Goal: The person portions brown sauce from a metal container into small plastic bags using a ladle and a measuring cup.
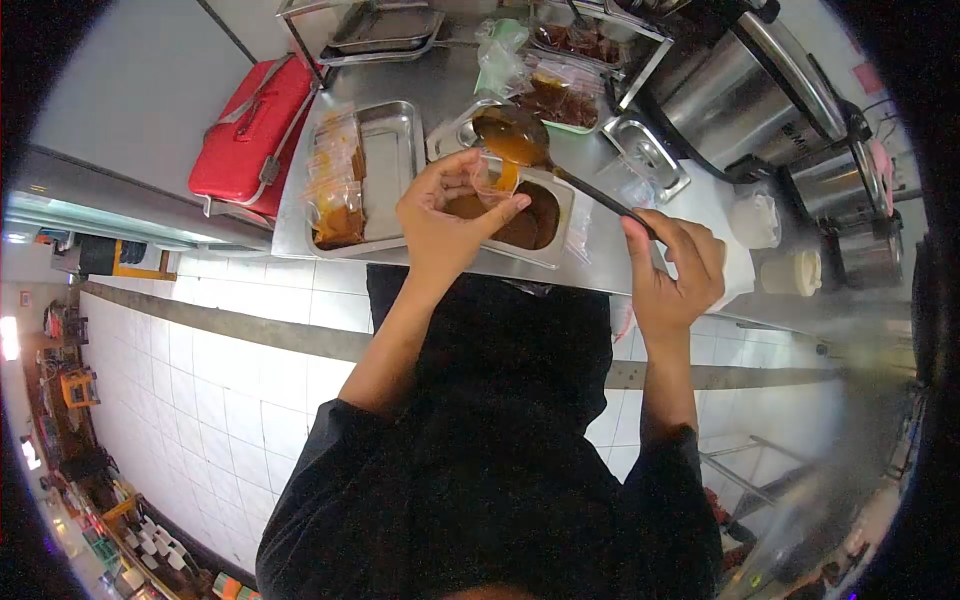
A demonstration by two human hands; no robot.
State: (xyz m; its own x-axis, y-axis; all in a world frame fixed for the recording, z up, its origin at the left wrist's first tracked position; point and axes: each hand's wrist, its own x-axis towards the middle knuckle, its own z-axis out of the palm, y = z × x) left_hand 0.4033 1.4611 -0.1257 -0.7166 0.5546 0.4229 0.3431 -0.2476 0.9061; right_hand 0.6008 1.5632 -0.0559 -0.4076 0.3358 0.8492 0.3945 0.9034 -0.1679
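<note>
My left hand [455, 210] is closed around a small clear plastic bag [492, 178], its mouth held up over a metal container. In my right hand [678, 265] is the dark handle of a ladle [512, 137], gripped between thumb and fingers. The ladle's bowl tilts over the bag, and orange-brown sauce runs down into it. Below both lies the rectangular metal container [556, 262] with brown sauce [535, 215] inside. To the left, a metal tray [398, 130] bears several filled bags of sauce [338, 180] in a row.
A red bag [250, 135] stands at the table's left end. Farther back are stacked metal trays [385, 45] and a tray of dark filled bags [565, 100]. Large metal pots [735, 90], a metal lid [650, 155] and a cream-coloured tub [790, 272] are on the right.
</note>
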